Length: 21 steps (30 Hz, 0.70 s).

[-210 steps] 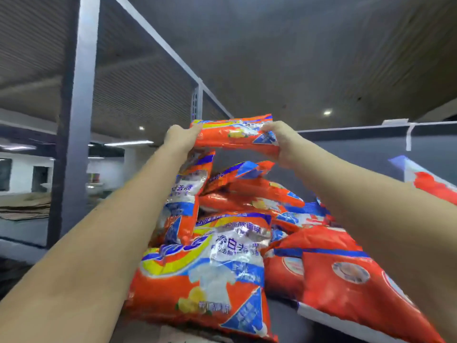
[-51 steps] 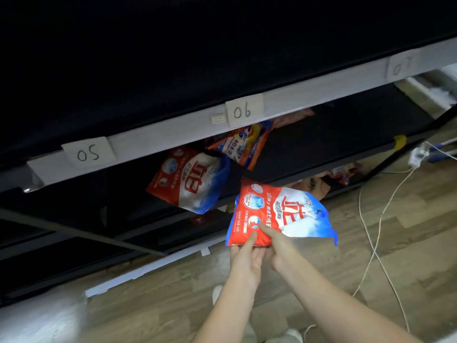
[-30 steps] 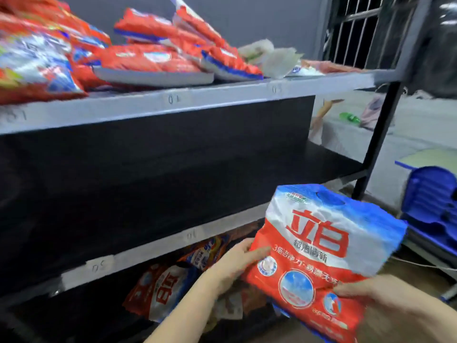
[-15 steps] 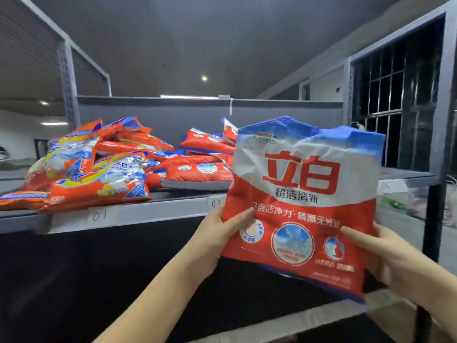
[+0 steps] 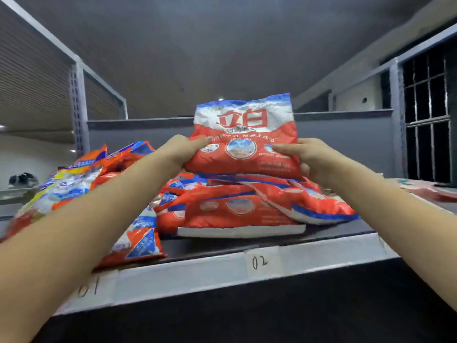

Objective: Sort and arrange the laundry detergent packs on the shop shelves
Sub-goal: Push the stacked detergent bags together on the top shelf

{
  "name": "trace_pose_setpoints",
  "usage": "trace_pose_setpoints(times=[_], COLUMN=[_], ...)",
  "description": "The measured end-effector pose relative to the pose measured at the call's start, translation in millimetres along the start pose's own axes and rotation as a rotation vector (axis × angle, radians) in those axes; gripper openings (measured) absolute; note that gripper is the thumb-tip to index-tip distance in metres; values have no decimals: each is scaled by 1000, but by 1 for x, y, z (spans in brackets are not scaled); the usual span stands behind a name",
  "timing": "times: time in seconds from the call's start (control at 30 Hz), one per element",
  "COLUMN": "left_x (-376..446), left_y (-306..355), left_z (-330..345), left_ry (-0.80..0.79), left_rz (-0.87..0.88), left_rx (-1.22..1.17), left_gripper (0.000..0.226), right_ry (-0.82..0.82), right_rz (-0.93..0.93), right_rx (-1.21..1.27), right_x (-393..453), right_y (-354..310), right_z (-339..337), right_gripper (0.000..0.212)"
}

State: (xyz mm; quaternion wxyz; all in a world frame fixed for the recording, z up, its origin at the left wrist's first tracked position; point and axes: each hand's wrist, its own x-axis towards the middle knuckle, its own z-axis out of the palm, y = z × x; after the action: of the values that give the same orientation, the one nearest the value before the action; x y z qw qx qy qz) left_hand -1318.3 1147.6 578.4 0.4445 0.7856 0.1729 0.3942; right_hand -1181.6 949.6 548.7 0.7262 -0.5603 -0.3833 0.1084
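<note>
**Both hands hold one red pack over the pile**

The left hand [image 5: 184, 149] and right hand [image 5: 308, 157] clasp the red pack [image 5: 243, 142] by its lower corners, thumbs on its face. It sits atop the red pile [image 5: 237, 209] on the shelf [image 5: 197, 271], above label 02 [image 5: 259, 261]. Orange packs [image 5: 74, 179] lie left of the pile.
</note>
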Motion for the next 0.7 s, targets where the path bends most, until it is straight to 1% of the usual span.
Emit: trace_pose_setpoints(times=[0.03, 0.1, 0.17, 0.2, 0.23, 0.27, 0.37, 0.47, 0.53, 0.63, 0.7], left_x=[16, 44, 69, 81, 88, 94, 105, 105, 102, 99, 95], left_y=[-1, -3, -9, -13, -18, -24, -45, -52, -51, -51, -50], left_z=[-2, -4, 0, 4, 9, 14, 18, 19, 22, 24, 24], left_ry=[41, 118, 179, 188, 157, 123, 18, 28, 120, 283, 295], left_rz=[7, 16, -19, -39, -66, -83, -159, -171, -137, -48, -59], left_rx=[106, 282, 424, 514, 604, 683, 807, 892, 945, 994, 966], left_gripper=[38, 43, 45, 44, 41, 40, 41, 39, 38, 37, 37], right_ry=[14, 59, 127, 162, 189, 197, 125, 89, 66, 83, 76], right_rz=[9, 24, -7, -24, -38, -43, -53, -83, -108, -160, -202], right_rx=[-12, -86, -199, -292, -409, -541, -891, -1035, -1140, -1190, -1210], right_x=[18, 57, 97, 116, 134, 147, 165, 170, 171, 173, 175], right_y=[-1, 0, 3, 6, 10, 14, 25, 25, 25, 29, 31], right_z=[8, 21, 31, 34, 37, 39, 47, 51, 52, 50, 47], right_gripper=[8, 13, 30, 43, 51, 54, 50, 41, 35, 21, 21])
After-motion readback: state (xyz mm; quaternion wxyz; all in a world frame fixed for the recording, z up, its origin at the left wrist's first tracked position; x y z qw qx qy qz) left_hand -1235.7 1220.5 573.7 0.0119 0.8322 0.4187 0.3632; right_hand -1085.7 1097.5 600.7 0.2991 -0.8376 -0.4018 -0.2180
